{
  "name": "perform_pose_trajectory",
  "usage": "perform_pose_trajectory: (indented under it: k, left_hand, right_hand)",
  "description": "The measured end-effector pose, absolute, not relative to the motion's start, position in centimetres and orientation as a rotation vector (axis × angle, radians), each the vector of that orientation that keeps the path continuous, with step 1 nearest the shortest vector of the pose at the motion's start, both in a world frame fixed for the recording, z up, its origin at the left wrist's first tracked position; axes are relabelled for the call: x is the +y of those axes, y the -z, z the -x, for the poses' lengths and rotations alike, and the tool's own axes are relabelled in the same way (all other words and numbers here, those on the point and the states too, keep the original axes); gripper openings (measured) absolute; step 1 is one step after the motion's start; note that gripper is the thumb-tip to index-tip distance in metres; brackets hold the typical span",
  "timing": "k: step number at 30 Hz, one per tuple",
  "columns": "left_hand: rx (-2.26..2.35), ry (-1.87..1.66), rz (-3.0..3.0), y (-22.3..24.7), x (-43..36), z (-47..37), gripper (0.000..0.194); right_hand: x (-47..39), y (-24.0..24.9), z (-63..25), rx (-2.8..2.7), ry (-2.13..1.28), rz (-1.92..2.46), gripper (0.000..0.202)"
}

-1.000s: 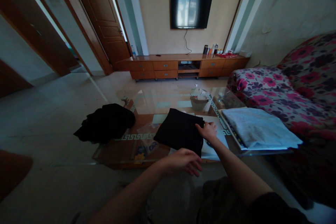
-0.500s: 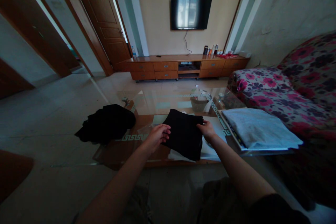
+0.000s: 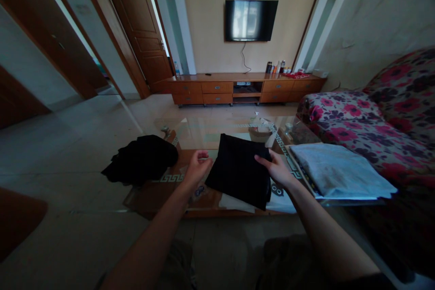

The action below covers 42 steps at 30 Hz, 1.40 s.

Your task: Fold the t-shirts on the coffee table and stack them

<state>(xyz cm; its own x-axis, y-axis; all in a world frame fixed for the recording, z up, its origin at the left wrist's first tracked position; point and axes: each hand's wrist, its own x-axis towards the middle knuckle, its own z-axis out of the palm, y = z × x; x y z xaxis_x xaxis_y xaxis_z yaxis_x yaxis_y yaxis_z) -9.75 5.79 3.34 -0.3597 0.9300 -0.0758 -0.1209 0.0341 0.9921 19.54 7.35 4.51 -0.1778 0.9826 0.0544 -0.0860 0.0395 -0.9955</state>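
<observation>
A folded black cloth [image 3: 239,170] is held over the glass coffee table [image 3: 193,129], above white sheets or bags [image 3: 238,204]. My right hand [image 3: 277,167] grips its right edge, thumb on top and fingers behind. My left hand [image 3: 199,166] is just off the cloth's left edge, fingers curled with a gap to the thumb and nothing seen between them. A heap of black fabric [image 3: 141,159] lies on the table's left part.
On the table's right end lies a pale blue cloth or bag [image 3: 335,167]. A bin-like container [image 3: 261,129] shows near the far edge. A flowered sofa [image 3: 353,124] stands at right. Beyond are a low wooden cabinet [image 3: 217,88] and a wall television [image 3: 250,20].
The folded black cloth has been raised slightly and looks wider. My left hand has moved left, away from its edge. My right hand has shifted a little right with the cloth.
</observation>
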Motion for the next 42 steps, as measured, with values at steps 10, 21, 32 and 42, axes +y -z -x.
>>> perform_pose_trajectory:
  k: [10, 21, 32, 42]
  left_hand:
    - [1.015, -1.266, -1.154, -5.0, 4.6, 10.4, 0.051]
    - [0.780, -1.210, -1.084, -4.9, 4.2, 10.4, 0.038]
    - [0.874, -1.320, -1.414, -6.6, 3.6, 11.4, 0.062]
    - [0.888, -0.546, -2.160, -10.6, 1.1, 13.4, 0.031]
  right_hand:
    - [4.5, -7.8, -21.2, -1.242, -1.428, 0.995, 0.047]
    - [4.7, -7.1, -22.7, -0.991, -1.505, 0.986, 0.036]
    - [4.8, -6.9, -23.2, -1.054, -1.554, 0.958, 0.035]
    - [4.3, -7.8, -25.1, -1.218, -1.641, 1.024, 0.030]
